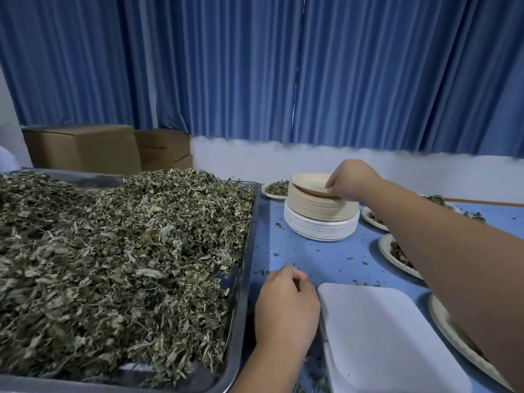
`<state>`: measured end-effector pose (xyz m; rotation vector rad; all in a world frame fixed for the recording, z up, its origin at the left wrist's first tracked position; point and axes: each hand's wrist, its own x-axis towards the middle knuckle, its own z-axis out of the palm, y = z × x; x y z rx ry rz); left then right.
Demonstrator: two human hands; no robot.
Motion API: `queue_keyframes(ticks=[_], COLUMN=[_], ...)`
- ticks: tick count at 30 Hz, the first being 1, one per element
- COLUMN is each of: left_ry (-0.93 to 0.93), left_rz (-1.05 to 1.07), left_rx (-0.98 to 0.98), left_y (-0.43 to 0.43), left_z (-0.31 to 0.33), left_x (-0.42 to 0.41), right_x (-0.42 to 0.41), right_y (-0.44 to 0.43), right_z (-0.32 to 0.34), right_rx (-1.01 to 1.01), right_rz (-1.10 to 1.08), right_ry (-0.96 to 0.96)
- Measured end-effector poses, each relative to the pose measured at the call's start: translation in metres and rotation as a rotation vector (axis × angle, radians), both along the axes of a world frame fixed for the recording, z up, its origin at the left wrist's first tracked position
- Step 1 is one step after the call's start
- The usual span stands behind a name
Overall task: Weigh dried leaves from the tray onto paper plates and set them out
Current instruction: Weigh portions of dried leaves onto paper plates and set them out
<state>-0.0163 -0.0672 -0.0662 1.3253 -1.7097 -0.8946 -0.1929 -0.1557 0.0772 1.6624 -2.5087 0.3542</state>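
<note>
Steel tray (pixel 256 211): left, heaped w/ dried leaves (pixel 127 251).
Plate stack (pixel 320 219): tan on white, on blue table (pixel 312 259), just R of tray.
R hand (pixel 351 180): pinches rim of top plate (pixel 309 184), which is tilted up off stack.
L hand (pixel 286 307): on table btwn tray & white scale platform (pixel 382 336); fingers curled under, can't tell if holding anything.
Filled plates (pixel 397 256): along R side; one more behind stack.

The tray (pixel 249 251) is silver-grey; the dried leaves (pixel 113 265) in it are dull olive-green flecked with paler grey. Right of the tray, the table (pixel 312 256) is light blue speckled with dark green crumbs (pixel 364 262), the plate stack (pixel 320 214) tan above and white below, the scale (pixel 382 336) plain white. Behind the tray, boxes (pixel 82 148) are brown, curtains (pixel 226 66) deep blue with vertical folds.
</note>
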Motion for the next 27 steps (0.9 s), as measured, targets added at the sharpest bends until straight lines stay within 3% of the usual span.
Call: queue_keyframes(ticks=[9,12,15,19,27], left_ry=[-0.011,-0.023,-0.043,-0.067,-0.07], left_rz=[0.0,-0.001,-0.001,-0.006,-0.024], left_rx=[0.0,-0.006,-0.018,-0.035,-0.075], left_y=[0.001,0.001,0.002,0.002,0.002], left_z=[0.0,0.0,0.0,-0.001,-0.001], left_x=[-0.001,-0.001,-0.001,-0.001,-0.001], right_x=[0.0,0.0,-0.002,-0.007,-0.014], right_y=[0.007,0.01,0.011,0.01,0.038], right_z=[0.005,0.015,0.016,0.009,-0.001], right_rx=[0.005,0.022,0.024,-0.055,-0.284], right_rz=[0.016,0.035,0.047,0.071,0.149], right_ry=[-0.015,-0.106,-0.034,0.029,-0.044])
